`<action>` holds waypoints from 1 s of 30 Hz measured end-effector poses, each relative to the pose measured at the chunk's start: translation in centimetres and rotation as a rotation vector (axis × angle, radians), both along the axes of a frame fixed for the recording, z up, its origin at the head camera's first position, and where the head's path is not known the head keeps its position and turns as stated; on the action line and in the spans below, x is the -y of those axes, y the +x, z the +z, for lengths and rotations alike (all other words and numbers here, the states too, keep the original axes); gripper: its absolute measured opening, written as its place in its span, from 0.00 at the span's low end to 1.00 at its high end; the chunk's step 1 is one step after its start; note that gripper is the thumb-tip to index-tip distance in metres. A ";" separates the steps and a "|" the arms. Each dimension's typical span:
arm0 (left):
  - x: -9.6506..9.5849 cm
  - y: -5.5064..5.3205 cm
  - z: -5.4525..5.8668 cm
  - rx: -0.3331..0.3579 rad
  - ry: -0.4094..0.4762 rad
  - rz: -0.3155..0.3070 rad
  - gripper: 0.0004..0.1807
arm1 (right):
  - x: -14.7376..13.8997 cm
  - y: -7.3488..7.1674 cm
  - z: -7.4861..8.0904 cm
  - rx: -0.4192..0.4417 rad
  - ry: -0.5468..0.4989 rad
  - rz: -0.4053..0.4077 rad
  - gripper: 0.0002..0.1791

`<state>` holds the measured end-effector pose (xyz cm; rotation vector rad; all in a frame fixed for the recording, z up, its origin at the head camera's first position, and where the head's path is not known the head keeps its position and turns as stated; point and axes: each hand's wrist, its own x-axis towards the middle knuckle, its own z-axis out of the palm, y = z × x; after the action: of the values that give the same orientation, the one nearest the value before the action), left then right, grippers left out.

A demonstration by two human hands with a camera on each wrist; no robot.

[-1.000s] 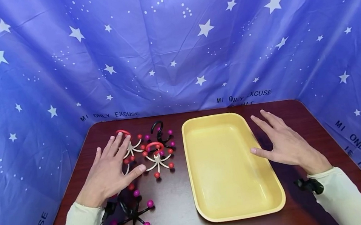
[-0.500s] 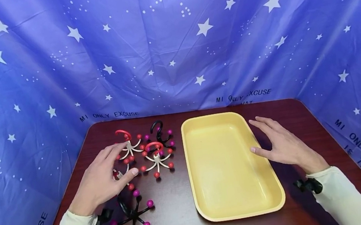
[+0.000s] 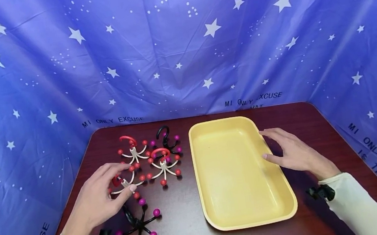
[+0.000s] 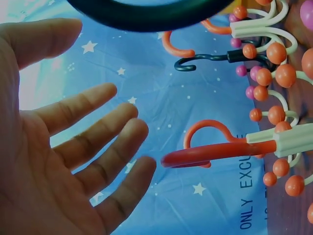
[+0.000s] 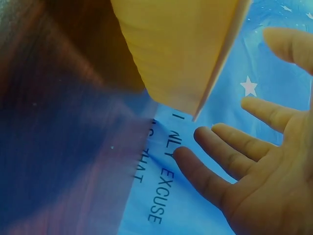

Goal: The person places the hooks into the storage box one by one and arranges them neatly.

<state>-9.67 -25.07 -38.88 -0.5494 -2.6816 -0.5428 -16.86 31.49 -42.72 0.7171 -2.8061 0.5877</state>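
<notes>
In the head view my left hand (image 3: pixel 97 201) hovers with fingers loosely bent over a white hook rack (image 3: pixel 125 183) with a red hook and red ball tips. The left wrist view shows this hand's fingers spread and apart from that rack's red hook (image 4: pixel 220 152). Two similar white racks stand beyond it, one behind (image 3: pixel 134 153) and one to the right (image 3: pixel 163 167). My right hand (image 3: pixel 297 154) holds nothing, its fingertips close to the right rim of a yellow tray (image 3: pixel 197 180); whether they touch it I cannot tell.
Nearer the front lies a black hook rack (image 3: pixel 139 224) with purple balls. Another black one (image 3: pixel 165 141) stands at the back, partly behind a white rack. The dark wooden table (image 3: pixel 177 226) is bounded by blue star-printed curtains (image 3: pixel 166 57).
My left hand has come down toward the front left, uncovering the white racks. My right hand has lowered a little toward the tray's rim, its fingers less raised.
</notes>
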 end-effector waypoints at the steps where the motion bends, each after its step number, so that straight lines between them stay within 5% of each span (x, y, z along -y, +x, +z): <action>1: 0.0 0.1 0.0 0.013 0.009 -0.008 0.28 | 0.0 0.0 -0.1 -0.003 -0.005 0.000 0.40; 8: 0.6 0.9 -0.6 0.136 0.142 -0.117 0.22 | -0.5 0.1 -0.9 0.093 -0.087 0.023 0.37; 15: 1.5 1.1 -1.4 0.268 0.278 -0.306 0.21 | -0.9 0.0 -1.6 0.181 -0.141 0.027 0.35; 21: 2.2 1.5 -1.9 0.449 0.381 -0.344 0.16 | -1.1 0.0 -2.1 0.209 -0.168 0.032 0.33; 30: 2.3 1.3 -2.7 0.455 0.474 -0.436 0.13 | -1.4 0.1 -2.8 0.202 -0.171 0.010 0.29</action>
<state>-8.40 -27.41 -41.54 -0.9606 -2.6741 -1.5361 -16.81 32.85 -45.52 0.6722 -2.8859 0.9382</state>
